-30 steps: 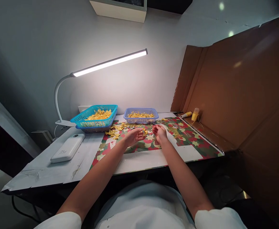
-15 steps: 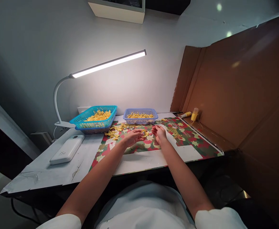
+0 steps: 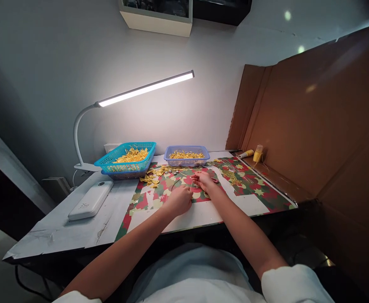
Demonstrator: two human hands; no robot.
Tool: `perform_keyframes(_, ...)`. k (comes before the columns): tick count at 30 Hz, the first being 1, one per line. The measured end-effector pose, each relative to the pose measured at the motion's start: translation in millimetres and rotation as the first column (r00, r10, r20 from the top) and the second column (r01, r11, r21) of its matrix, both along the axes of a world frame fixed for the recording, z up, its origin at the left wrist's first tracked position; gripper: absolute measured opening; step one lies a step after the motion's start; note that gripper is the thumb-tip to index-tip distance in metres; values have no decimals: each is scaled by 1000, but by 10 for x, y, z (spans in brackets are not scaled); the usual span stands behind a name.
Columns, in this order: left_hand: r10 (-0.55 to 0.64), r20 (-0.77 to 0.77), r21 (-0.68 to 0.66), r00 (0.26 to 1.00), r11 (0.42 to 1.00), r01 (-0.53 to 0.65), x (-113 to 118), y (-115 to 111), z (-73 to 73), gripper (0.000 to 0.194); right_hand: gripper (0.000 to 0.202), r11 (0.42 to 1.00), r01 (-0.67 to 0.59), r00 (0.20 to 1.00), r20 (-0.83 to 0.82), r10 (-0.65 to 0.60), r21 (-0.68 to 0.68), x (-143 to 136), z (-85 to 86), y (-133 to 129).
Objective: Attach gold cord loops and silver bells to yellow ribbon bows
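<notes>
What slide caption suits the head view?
Left hand and right hand close together over patterned sheet, gold pieces and lit lamp beyond.

At the middle of the table (image 3: pixel 58 235), the left hand (image 3: pixel 181 200) is curled nearer and the right hand (image 3: pixel 202 180) bends in just beyond it; what they pinch is too small to tell. Beneath them lies a camouflage-patterned sheet (image 3: pixel 262 191). Far left, a turquoise basket (image 3: pixel 124 168) of gold pieces sits on a blue one, beside a lit lamp (image 3: pixel 146 89). A lavender basket (image 3: pixel 187 162) stands at the far middle, also holding gold pieces. A white power bank (image 3: pixel 90 202) lies near left; brown cardboard (image 3: pixel 317 118) rises at the right.
</notes>
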State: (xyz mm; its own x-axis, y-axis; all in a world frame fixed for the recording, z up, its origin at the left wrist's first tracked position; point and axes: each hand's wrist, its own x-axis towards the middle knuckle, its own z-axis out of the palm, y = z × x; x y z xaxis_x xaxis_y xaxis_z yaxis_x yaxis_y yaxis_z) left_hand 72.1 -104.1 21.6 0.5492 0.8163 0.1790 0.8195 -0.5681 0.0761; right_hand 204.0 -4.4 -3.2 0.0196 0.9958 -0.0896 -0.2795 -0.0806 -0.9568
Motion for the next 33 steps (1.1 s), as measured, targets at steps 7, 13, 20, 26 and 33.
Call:
perform_keyframes(7,82,114,66,990,994,-89,12,-66,-56,18,20,994,-101,953,281,110,-46,-343,181,191)
perform_keyframes(13,263,239,-59,935,965,-256,-372,366,88,15,23,1000,-27,867,498,23,0,-434,105,236)
perform_keyframes(20,407,231,-257,884,901,-348,-667,717,-9,9,18,981,75,770,615,-171,179,-334,-8,299)
perform_keyframes(26,364,230,-154,903,929,-335,-621,673,-139,12,15,854,-205,703,679,-211,477,-222,-74,79)
perform_keyframes(33,332,180,166,926,918,-361,-541,566,-60,17,9,732,-458,382,855,-350,504,-244,-75,-59)
